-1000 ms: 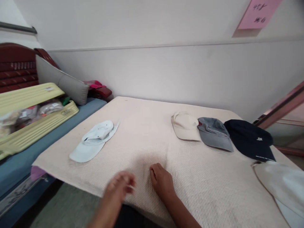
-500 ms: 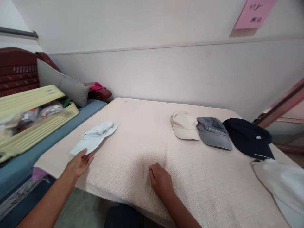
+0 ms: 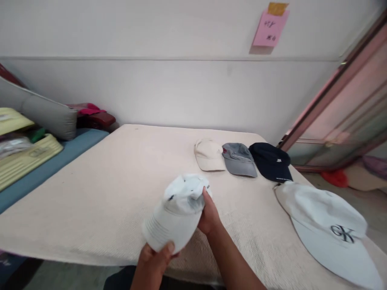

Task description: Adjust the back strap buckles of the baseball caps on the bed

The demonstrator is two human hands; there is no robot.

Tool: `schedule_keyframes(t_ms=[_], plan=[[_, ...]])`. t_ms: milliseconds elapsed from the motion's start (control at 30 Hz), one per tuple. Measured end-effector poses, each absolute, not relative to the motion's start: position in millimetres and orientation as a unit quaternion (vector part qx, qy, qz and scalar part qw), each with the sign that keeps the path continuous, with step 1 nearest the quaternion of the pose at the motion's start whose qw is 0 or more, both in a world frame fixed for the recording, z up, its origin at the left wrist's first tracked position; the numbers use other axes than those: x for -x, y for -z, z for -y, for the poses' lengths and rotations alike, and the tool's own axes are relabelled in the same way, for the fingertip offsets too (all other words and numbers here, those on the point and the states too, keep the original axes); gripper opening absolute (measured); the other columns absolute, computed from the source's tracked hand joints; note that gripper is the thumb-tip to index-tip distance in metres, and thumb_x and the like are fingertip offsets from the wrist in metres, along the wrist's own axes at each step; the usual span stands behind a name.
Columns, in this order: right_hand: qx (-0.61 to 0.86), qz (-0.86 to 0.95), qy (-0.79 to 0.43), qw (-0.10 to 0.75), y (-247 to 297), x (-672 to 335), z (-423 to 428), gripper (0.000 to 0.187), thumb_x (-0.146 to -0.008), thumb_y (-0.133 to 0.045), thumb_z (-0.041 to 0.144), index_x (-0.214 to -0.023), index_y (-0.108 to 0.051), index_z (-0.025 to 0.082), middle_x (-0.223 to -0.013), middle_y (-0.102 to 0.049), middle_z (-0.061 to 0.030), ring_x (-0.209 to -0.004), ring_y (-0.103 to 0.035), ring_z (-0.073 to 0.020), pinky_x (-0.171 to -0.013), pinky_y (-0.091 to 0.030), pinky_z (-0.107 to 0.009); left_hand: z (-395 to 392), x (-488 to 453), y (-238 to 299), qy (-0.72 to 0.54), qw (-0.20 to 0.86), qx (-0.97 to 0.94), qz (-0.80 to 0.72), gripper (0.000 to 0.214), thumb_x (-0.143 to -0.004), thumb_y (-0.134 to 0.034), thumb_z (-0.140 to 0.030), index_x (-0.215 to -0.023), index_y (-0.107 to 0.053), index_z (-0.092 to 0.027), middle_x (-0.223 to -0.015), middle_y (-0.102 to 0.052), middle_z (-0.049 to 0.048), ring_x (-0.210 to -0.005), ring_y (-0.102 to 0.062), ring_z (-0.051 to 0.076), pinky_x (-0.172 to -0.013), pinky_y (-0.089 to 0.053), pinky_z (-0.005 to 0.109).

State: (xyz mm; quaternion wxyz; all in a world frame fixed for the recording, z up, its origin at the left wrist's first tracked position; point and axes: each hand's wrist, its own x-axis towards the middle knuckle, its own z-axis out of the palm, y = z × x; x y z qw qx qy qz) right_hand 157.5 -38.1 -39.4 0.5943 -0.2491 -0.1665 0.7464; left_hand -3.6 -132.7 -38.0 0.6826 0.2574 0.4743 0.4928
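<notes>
Over the front of the cloth-covered table point(image 3: 99, 193), a pale white baseball cap point(image 3: 178, 209) is held tilted between my two hands, its brim toward the lower left. My left hand point(image 3: 157, 257) grips the brim, thumb on top and fingers underneath. At the crown's right side, my right hand point(image 3: 208, 211) is closed on the cap's edge, its fingers partly hidden. Beyond it lie a beige cap point(image 3: 209, 155), a grey cap point(image 3: 239, 160) and a navy cap point(image 3: 269, 161) in a row. To the right rests a larger white cap point(image 3: 326, 225) with dark lettering.
A white wall point(image 3: 169, 92) with a taped pink note point(image 3: 270, 28) stands behind the table. At left are a grey cushion point(image 3: 48, 110) and a yellow slatted container point(image 3: 33, 157) on a blue surface. A pinkish door frame point(image 3: 320, 80) is at right.
The pale cap has left the table's left side and is now up in front of me. My right hand has come onto it too. The view has swung right.
</notes>
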Motion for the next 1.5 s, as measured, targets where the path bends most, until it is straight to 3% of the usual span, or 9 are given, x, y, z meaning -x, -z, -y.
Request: schedule_keyframes(t_ms=[167,367,500,600,667,800,1000,1233,1500], plan=[[0.232,0.125,-0.738,0.621,33.1,-203.8,53.0,0.027,-0.073,-0.069,0.034,-0.094,-0.069,0.017,-0.085,-0.075,-0.0059,-0.088,-0.069,-0.0255,-0.087,-0.049,-0.04,145.5,5.4,71.0,-0.293,0.802,-0.332,-0.4,0.034,-0.058,-0.082,-0.02,-0.091,-0.074,-0.018,-0.09,-0.074,0.012,-0.093,-0.065,0.032,-0.088,-0.048,0.044],[0.202,0.179,-0.749,0.606,31.1,-222.4,77.8,0.027,-0.06,-0.078,0.028,-0.083,-0.069,0.016,-0.076,-0.074,-0.005,-0.075,-0.071,-0.0234,-0.079,-0.054,-0.036,91.5,4.9,59.8,-0.288,0.868,-0.186,-0.359,0.033,-0.068,-0.059,-0.005,-0.099,-0.069,-0.013,-0.104,-0.071,0.0131,-0.096,-0.065,0.027,-0.092,-0.045,0.044],[0.175,0.211,-0.764,0.584,26.1,-225.5,91.4,0.028,-0.055,-0.081,0.028,-0.078,-0.069,0.017,-0.072,-0.073,-0.0057,-0.072,-0.07,-0.0234,-0.073,-0.055,-0.036,58.1,2.2,57.7,-0.269,0.916,-0.139,-0.262,0.021,-0.078,-0.057,-0.024,-0.088,-0.07,-0.012,-0.089,-0.073,0.0121,-0.085,-0.067,0.027,-0.084,-0.048,0.041],[0.167,0.215,-0.786,0.555,30.8,-221.6,102.8,0.031,-0.053,-0.082,0.025,-0.08,-0.07,0.016,-0.068,-0.072,-0.0055,-0.065,-0.069,-0.0206,-0.068,-0.055,-0.032,41.4,5.1,52.9,-0.302,0.915,-0.162,-0.214,0.043,-0.084,-0.051,-0.049,-0.09,-0.071,-0.011,-0.082,-0.073,0.0118,-0.079,-0.068,0.027,-0.077,-0.05,0.038],[0.168,0.216,-0.808,0.522,39.3,-216.4,110.8,0.035,-0.051,-0.084,0.022,-0.082,-0.071,0.013,-0.067,-0.071,-0.006,-0.062,-0.068,-0.0193,-0.067,-0.054,-0.031,33.7,9.4,46.4,-0.307,0.91,-0.203,-0.191,0.05,-0.081,-0.055,-0.056,-0.095,-0.071,-0.01,-0.085,-0.073,0.0133,-0.08,-0.068,0.027,-0.076,-0.051,0.037],[0.17,0.225,-0.863,0.419,53.5,-204.3,125.1,0.046,-0.043,-0.087,0.014,-0.086,-0.071,0.009,-0.078,-0.072,-0.0093,-0.072,-0.068,-0.0194,-0.073,-0.053,-0.032,27.5,18.7,26.0,-0.294,0.894,-0.296,-0.161,0.036,-0.07,-0.074,-0.038,-0.095,-0.073,-0.012,-0.087,-0.075,0.0103,-0.079,-0.069,0.023,-0.072,-0.052,0.029],[0.157,0.264,-0.891,0.334,45.3,-195.5,130.1,0.044,-0.054,-0.083,0.02,-0.093,-0.069,0.007,-0.086,-0.072,-0.0118,-0.078,-0.069,-0.021,-0.074,-0.053,-0.031,46.5,8.4,8.8,-0.279,0.866,-0.334,-0.247,0.045,-0.064,-0.079,-0.031,-0.104,-0.07,-0.014,-0.08,-0.073,0.0099,-0.07,-0.067,0.025,-0.064,-0.051,0.031],[0.175,0.264,-0.826,0.467,35.2,-209.9,101.4,0.047,-0.07,-0.073,0.037,-0.108,-0.064,0.012,-0.096,-0.07,-0.0124,-0.09,-0.066,-0.0239,-0.083,-0.049,-0.035,51.5,2.1,23.3,-0.32,0.819,-0.339,-0.335,0.034,-0.066,-0.077,-0.032,-0.095,-0.072,-0.013,-0.079,-0.071,0.0086,-0.073,-0.065,0.022,-0.066,-0.048,0.028],[0.217,0.249,-0.75,0.573,29.5,-232.1,66.0,0.019,-0.068,-0.068,0.017,-0.085,-0.064,0.014,-0.069,-0.059,-0.0004,-0.061,-0.055,-0.0111,-0.06,-0.044,-0.021,41.6,-14.5,3.3,-0.218,0.832,-0.426,-0.28,0.03,-0.072,-0.073,-0.029,-0.098,-0.071,-0.015,-0.085,-0.07,0.0081,-0.082,-0.062,0.024,-0.076,-0.046,0.032]])
